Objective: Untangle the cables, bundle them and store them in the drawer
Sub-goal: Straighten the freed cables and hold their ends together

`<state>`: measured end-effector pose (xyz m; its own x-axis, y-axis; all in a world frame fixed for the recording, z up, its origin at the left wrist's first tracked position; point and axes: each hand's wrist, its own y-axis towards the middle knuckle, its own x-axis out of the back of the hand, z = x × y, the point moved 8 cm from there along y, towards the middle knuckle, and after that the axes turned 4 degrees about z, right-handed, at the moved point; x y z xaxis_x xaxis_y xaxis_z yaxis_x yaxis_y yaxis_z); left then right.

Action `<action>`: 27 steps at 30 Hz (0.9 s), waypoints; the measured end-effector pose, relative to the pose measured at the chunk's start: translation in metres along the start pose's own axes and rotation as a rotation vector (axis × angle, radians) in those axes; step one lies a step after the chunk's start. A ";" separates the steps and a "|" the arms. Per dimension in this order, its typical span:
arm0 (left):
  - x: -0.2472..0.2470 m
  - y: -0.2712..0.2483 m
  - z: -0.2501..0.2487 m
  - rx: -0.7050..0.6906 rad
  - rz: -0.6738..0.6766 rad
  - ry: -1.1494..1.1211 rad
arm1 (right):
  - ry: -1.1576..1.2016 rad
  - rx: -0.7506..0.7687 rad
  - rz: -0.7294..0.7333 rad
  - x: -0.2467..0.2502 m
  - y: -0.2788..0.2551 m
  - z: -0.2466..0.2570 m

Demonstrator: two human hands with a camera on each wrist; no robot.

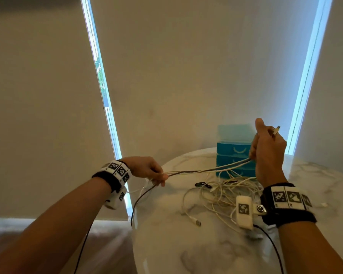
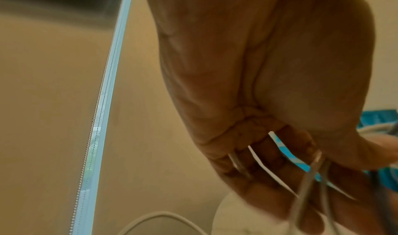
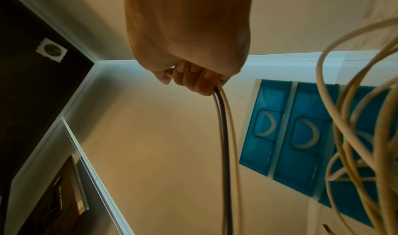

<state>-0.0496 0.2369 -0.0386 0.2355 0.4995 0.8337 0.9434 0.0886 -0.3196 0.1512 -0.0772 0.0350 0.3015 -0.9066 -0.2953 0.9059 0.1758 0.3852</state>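
Observation:
Several cables (image 1: 206,171), white and one dark grey, stretch taut in the air between my two hands. My left hand (image 1: 158,177) pinches them over the table's left edge; the grey one hangs down past that edge. My right hand (image 1: 265,143) grips the other ends in a fist, raised in front of the blue drawer unit (image 1: 234,151), with a metal plug (image 1: 277,129) sticking out above the fingers. In the right wrist view the fist (image 3: 193,78) closes on the white and grey cables (image 3: 224,136). A tangled heap of white cables (image 1: 226,192) lies on the table.
The round white marble table (image 1: 186,244) carries the blue unit with its three drawers (image 3: 301,133) shut at the far side. A loose USB plug (image 1: 197,222) and a small black clip (image 1: 202,184) lie near the heap. Blinds cover the windows behind.

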 end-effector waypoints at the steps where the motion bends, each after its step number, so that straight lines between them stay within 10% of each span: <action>1: -0.004 0.000 0.010 0.032 0.010 0.032 | -0.040 0.008 -0.005 -0.002 0.002 0.003; 6: -0.015 -0.009 0.074 0.185 0.027 0.039 | -0.211 0.090 0.032 -0.018 0.010 0.024; 15: 0.020 -0.049 0.148 0.597 -0.380 0.529 | -0.442 0.253 -0.005 -0.029 0.010 0.046; 22: 0.030 -0.078 0.179 0.766 -0.740 0.295 | -0.558 0.269 -0.122 -0.038 0.006 0.045; 27: -0.002 -0.084 0.233 0.621 -0.891 -0.601 | -0.534 0.253 -0.389 0.004 0.012 0.055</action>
<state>-0.1836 0.4292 -0.1178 -0.7297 0.3569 0.5832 0.4105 0.9108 -0.0439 0.1466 -0.0993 0.0862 -0.2756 -0.9612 -0.0082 0.8019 -0.2346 0.5495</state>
